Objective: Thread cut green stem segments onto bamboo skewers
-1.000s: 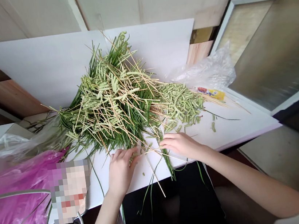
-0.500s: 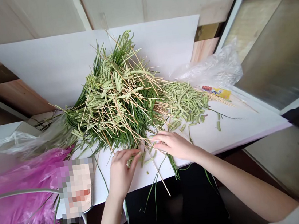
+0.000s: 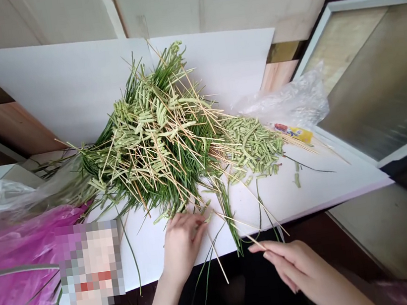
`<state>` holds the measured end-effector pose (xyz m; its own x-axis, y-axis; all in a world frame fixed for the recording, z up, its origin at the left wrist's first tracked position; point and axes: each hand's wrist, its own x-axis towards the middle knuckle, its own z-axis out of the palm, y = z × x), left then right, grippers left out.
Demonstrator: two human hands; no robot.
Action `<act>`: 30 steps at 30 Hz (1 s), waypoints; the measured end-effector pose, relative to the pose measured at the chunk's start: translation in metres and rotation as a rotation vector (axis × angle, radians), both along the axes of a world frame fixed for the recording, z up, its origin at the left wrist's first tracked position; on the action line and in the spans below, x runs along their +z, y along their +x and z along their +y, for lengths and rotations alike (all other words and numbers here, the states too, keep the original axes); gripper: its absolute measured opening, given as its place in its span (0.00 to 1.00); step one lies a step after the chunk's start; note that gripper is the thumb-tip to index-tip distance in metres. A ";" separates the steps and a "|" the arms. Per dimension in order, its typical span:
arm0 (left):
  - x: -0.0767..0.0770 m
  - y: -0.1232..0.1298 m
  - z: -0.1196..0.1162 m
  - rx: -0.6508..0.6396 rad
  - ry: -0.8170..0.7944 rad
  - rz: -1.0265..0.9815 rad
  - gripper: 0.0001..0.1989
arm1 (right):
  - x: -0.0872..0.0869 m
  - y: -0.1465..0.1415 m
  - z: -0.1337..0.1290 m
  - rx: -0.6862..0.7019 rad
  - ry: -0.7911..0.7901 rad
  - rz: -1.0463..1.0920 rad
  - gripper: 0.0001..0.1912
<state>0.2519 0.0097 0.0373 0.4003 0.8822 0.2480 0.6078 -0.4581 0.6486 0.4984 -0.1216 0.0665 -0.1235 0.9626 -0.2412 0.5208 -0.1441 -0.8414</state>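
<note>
A large pile of long green leaves [image 3: 149, 139], crossed by many thin tan bare ribs, lies on a white board [image 3: 271, 208]. My left hand [image 3: 182, 245] rests at the pile's near edge, its fingers curled on a green sprig [image 3: 197, 217]. My right hand [image 3: 297, 265] is off the board's near edge, pinching the end of a thin tan rib [image 3: 254, 238]. That rib's far end runs up towards the pile. To the right of the pile lies a heap of small green curled pieces [image 3: 255, 148].
A crumpled clear plastic bag [image 3: 287, 104] and a yellow-labelled packet [image 3: 293, 133] lie at the board's far right. A pink plastic bag [image 3: 17, 277] fills the lower left, beside a pixelated patch [image 3: 91, 272]. A glass-panelled frame [image 3: 377, 79] stands at the right.
My right hand has drawn back towards me and to the right, off the board, with a thin rib pinched in it. My left hand has shifted slightly right along the pile's edge.
</note>
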 end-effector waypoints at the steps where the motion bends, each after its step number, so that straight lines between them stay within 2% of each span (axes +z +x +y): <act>1: 0.002 0.000 -0.001 0.006 -0.082 -0.109 0.06 | -0.003 -0.008 -0.001 0.004 0.000 0.003 0.26; 5: 0.008 0.002 -0.006 -0.011 -0.469 -0.513 0.13 | -0.009 -0.037 0.004 0.012 0.068 0.003 0.27; 8: 0.008 0.002 -0.010 -0.003 -0.608 -0.658 0.14 | -0.012 -0.048 0.009 -0.011 0.082 0.011 0.28; 13: 0.005 0.000 -0.013 0.010 -0.651 -0.731 0.13 | -0.013 -0.051 0.012 -0.005 0.070 0.020 0.29; 20: 0.008 -0.001 -0.015 -0.038 -0.665 -0.708 0.12 | -0.014 -0.052 0.014 -0.002 0.075 0.045 0.28; 30: 0.005 -0.001 -0.016 -0.018 -0.685 -0.729 0.12 | -0.021 -0.048 0.012 -0.033 0.069 0.059 0.27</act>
<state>0.2506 -0.0064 0.0418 0.3675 0.9221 -0.1215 -0.0474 0.1490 0.9877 0.4503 -0.1096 0.0459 -0.1039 0.9804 -0.1675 0.4661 -0.1008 -0.8790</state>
